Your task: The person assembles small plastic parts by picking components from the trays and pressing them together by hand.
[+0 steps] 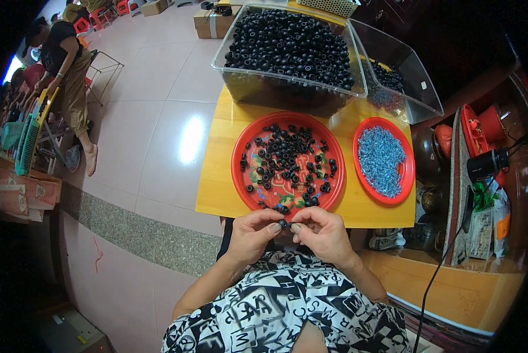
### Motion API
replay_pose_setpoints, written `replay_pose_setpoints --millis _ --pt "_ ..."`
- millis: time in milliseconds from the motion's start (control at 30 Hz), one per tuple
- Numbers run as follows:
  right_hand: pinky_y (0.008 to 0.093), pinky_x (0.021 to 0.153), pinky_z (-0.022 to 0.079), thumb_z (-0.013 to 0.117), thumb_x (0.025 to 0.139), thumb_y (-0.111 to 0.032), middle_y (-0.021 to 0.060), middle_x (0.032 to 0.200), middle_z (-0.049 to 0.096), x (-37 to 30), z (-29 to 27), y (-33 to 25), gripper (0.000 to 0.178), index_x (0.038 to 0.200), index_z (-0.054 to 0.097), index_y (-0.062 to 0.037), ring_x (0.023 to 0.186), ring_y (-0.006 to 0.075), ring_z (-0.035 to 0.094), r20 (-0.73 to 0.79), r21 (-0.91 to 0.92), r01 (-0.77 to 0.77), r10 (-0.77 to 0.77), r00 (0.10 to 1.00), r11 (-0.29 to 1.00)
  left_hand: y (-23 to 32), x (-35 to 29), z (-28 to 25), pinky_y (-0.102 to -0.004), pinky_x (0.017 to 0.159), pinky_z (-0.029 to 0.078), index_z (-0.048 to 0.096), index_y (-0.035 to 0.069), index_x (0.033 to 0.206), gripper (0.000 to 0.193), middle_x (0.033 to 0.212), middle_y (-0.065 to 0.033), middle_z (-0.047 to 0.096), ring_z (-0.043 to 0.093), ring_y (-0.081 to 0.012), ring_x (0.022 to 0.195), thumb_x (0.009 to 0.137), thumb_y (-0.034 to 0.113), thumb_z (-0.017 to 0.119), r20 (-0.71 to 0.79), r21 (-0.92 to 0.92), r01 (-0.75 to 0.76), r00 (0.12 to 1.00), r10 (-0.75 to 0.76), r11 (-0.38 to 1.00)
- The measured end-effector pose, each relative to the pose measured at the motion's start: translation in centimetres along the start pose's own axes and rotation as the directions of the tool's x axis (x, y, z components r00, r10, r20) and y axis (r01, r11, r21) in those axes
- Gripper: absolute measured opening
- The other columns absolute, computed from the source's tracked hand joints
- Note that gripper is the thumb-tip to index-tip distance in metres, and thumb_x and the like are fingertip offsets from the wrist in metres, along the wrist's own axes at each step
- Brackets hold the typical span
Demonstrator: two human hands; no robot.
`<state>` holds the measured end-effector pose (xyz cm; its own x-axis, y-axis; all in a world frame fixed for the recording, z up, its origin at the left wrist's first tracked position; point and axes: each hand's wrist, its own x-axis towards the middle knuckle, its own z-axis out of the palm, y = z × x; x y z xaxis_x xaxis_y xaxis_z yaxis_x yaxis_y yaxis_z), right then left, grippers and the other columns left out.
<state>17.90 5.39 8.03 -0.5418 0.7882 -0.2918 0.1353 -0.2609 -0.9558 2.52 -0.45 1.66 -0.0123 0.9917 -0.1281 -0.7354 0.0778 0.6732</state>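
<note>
A round black bead (pixel 283 224) sits at chest front, just off the six o'clock rim of the round red tray (pixel 237 167). The left hand (pixel 255 235) comes from its eight o'clock, thumb and forefinger clamped on it. The right hand (pixel 322 235) comes from between three and four, thumb and forefinger pinched on a small dark bit (pixel 291 226) at the bead's three o'clock side; whether the two are joined I cannot tell. The line between them runs about nine to three; the bead lies nearer the left thumb, its own long axis unreadable. Loose black beads (pixel 284 147) lie toward twelve, blue translucent pieces (pixel 381 162) at two.
</note>
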Motion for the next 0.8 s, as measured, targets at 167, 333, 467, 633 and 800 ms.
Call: replay_pose_setpoints --millis 167,333,467,633,800 --pt "0.0186 0.055 0.047 0.055 0.081 0.0 0.0026 0.076 0.058 0.1 0.1 0.0 0.012 0.093 0.055 0.0013 0.065 0.0071 0.058 0.007 0.01 -0.023 0.023 1.0 1.0 0.0 -0.1 -0.1 -0.0251 0.073 0.049 0.058 -0.001 0.1 0.021 0.089 -0.0081 0.062 0.06 -0.0135 0.078 0.08 0.001 0.06 -0.011 0.037 0.004 1.0 -0.003 0.999" --pt "0.0184 0.056 0.047 0.056 0.08 0.001 0.002 0.075 0.057 0.3 0.0 0.5 0.012 0.091 0.055 0.0022 0.065 0.0069 0.058 0.004 -0.065 0.034 -0.034 0.999 0.997 0.1 -0.1 0.1 -0.024 0.071 0.049 0.059 -0.001 0.1 0.02 0.089 -0.0077 0.062 0.059 -0.0124 0.078 0.08 0.002 0.06 -0.01 0.078 0.014 1.0 -0.013 0.997" --pt "0.0176 0.055 0.045 0.057 0.078 0.003 0.0013 0.073 0.056 0.4 -0.3 1.1 0.01 0.088 0.056 0.0029 0.064 0.0049 0.055 0.032 -0.175 0.138 -0.134 0.99 0.975 0.4 -0.1 0.2 -0.0224 0.071 0.047 0.06 -0.002 0.098 0.018 0.089 -0.0061 0.062 0.058 -0.0104 0.078 0.08 0.003 0.06 -0.009 0.216 0.027 1.0 -0.026 0.976" --pt "0.0176 0.05 0.041 0.059 0.073 0.003 -0.0012 0.067 0.054 0.7 -0.2 1.0 0.005 0.077 0.057 0.0023 0.059 0.0018 0.049 -0.022 -0.327 0.214 -0.234 0.972 0.921 0.5 -0.1 0.6 -0.0225 0.069 0.045 0.06 -0.003 0.094 0.016 0.087 -0.0057 0.06 0.056 -0.0109 0.078 0.079 0.002 0.061 0.007 0.45 -0.092 0.995 0.1 0.888" --pt "0.0183 0.048 0.04 0.06 0.072 0.001 -0.0014 0.063 0.053 0.9 -0.3 0.3 0.003 0.074 0.057 0.0014 0.056 0.0015 0.048 0.041 -0.417 0.289 -0.3 0.953 0.862 1.4 0.1 1.1 -0.0243 0.067 0.045 0.06 -0.004 0.091 0.014 0.084 -0.0094 0.059 0.057 -0.0142 0.076 0.078 0.0 0.059 0.186 0.684 -0.299 0.954 0.236 0.666"
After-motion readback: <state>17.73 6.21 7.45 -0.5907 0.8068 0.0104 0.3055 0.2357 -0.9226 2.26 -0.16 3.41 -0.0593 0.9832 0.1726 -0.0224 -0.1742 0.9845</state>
